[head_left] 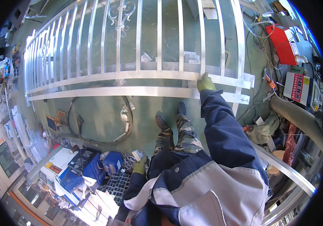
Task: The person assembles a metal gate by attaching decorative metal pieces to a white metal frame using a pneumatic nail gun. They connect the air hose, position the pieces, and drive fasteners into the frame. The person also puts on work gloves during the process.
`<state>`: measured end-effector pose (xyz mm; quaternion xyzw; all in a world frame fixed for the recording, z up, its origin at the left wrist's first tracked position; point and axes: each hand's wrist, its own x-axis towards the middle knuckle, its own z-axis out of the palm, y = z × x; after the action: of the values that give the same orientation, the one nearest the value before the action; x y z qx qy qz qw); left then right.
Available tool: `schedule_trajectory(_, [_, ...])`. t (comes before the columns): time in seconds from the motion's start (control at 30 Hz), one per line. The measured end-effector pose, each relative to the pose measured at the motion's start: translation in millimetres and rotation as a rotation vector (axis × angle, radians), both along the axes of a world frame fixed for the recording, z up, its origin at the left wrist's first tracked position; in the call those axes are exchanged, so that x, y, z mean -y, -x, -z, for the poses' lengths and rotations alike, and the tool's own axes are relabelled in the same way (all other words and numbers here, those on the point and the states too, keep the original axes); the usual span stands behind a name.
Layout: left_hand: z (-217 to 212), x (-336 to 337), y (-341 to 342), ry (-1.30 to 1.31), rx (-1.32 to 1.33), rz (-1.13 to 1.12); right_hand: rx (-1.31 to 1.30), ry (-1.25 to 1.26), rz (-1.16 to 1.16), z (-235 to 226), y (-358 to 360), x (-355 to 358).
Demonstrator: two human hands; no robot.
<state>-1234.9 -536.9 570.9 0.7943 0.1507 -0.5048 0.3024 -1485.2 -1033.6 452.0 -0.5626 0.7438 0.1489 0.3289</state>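
Nearest, the gloved left hand (140, 165) hangs loosely curled, empty, above a dark grating (117, 184); the right hand (205, 83) presses flat on the long silver metal railing's (131, 75) lower rail, open green floor (101, 113) beneath.

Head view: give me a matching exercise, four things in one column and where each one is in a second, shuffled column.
Things:
1. right hand
2. left hand
3. red box
4. curved metal hoop

Places:
A. lying on the green floor, nearer the person than the railing
B. low beside the person's hip, near a small white object, above the grating
C. resting on the lower rail of the silver railing
D. far right, among cables and clutter

Pairs: 1-C, 2-B, 3-D, 4-A
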Motion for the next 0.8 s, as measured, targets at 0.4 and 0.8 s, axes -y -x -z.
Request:
schedule_trajectory(0.4, [-5.0, 7.8, 6.1, 0.011, -0.010, 0.006, 0.017, -0.041, -0.022, -9.1, 2.3, 10.3])
schedule_trajectory(0.8, [-6.3, 7.7, 3.6, 0.011, -0.009, 0.013, 0.022, 0.001, 0.022, 6.8, 8.8, 8.1])
